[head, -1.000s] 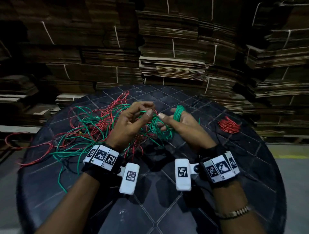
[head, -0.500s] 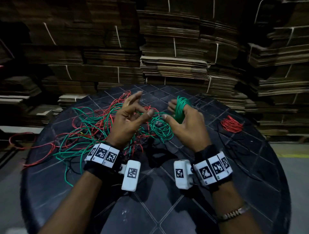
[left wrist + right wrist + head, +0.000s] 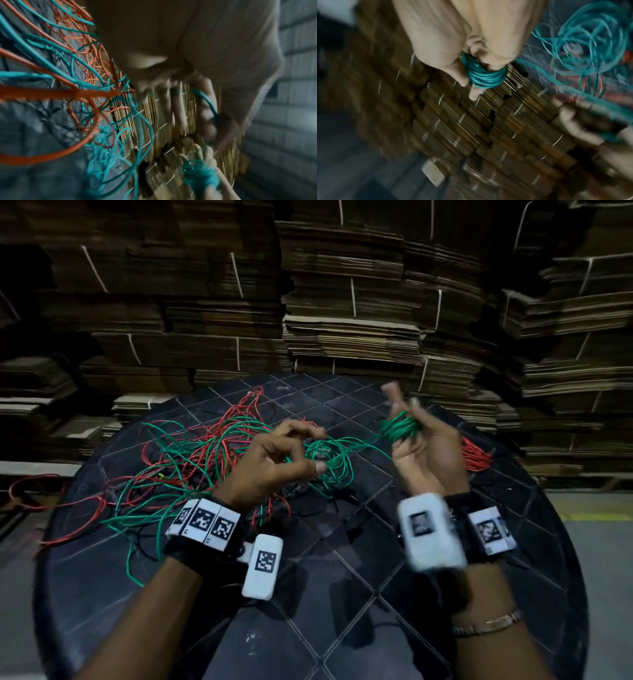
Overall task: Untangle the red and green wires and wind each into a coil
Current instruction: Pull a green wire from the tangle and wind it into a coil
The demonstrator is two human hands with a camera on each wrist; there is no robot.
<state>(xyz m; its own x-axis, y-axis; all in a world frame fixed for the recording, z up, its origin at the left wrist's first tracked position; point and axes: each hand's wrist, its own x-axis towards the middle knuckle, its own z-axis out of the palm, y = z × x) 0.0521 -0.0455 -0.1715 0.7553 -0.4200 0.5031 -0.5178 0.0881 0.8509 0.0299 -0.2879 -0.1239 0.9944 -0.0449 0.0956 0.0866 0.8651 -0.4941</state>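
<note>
Cardboard stacks (image 3: 342,330) behind; right hand (image 3: 424,446) grips green coil (image 3: 400,428), left hand (image 3: 270,463) pinches green wire (image 3: 329,453); tugging may tighten red wire (image 3: 205,446) tangle.

Right hand (image 3: 423,446) smeared by motion in head view; fingertips above the wound green wire coil (image 3: 400,428) indistinct, and how many fingers the coil wraps cannot be told. White wrist camera block (image 3: 432,530) blurred, its marker unreadable.

Small red wire bundle (image 3: 475,455) half hidden behind the right hand.

Left hand (image 3: 274,462): whether it pinches the loose green wire strand (image 3: 337,455) is unclear; left wrist view blurred at the fingers.

Round black tiled table (image 3: 342,604): near rim cut off at bottom edge. Loose red wire loop (image 3: 30,491) runs off the left edge.
</note>
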